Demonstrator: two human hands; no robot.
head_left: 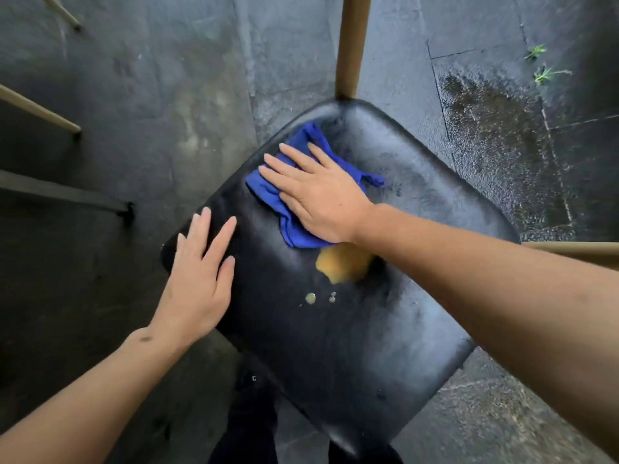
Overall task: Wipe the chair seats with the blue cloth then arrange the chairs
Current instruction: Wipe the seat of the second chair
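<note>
Was mid-wipe: my right hand point(320, 199) flat, pressing blue cloth point(294, 226) on seat point(335, 346); left hand point(201, 283) flat, bracing. Next prob yellow spill point(341, 262).

Counts – one seat point(335, 329); one cloth point(268, 189); two hands.

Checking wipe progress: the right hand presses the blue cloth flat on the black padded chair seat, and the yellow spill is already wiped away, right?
Not quite. The head view shows the yellow spill remaining on the black padded chair seat, beside the blue cloth under the right hand.
</note>
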